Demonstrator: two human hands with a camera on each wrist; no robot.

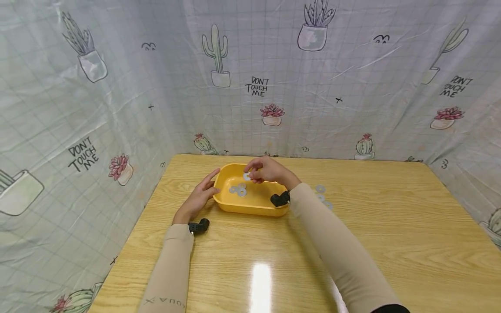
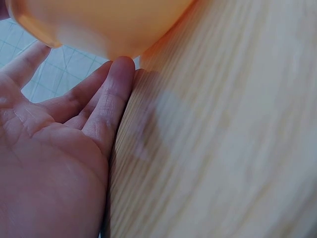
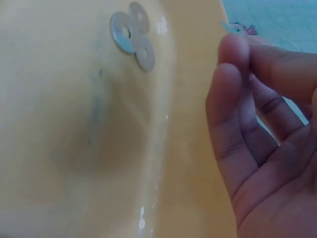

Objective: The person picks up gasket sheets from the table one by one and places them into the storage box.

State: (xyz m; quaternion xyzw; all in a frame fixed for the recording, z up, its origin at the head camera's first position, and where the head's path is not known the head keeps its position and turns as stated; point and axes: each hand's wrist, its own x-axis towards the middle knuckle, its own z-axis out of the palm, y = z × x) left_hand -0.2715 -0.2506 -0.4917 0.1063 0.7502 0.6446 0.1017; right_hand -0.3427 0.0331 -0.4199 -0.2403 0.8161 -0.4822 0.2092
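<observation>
A yellow plastic tray (image 1: 250, 210) stands on the wooden table. My left hand (image 1: 201, 195) is at its left end, thumb at the rim and straight, spread fingers touching the outer wall; the left wrist view shows these fingers (image 2: 106, 99) against the tray (image 2: 109, 29). Over the tray's far side, my right hand (image 1: 267, 170) pinches a flat metal washer (image 1: 246, 176) between thumb and fingertips. From the right wrist, fingertips (image 3: 227, 82) hide most of it. Three washers (image 1: 242, 192) lie together on the tray's floor, seen also as overlapping washers (image 3: 124, 33).
More loose washers (image 1: 320, 188) lie on the table to the right of the tray, partly behind the right sleeve (image 1: 332, 239). A printed cactus sheet (image 1: 242, 108) hangs behind and at both sides of the table (image 1: 391, 208). Each wrist carries a small black camera (image 1: 199, 226).
</observation>
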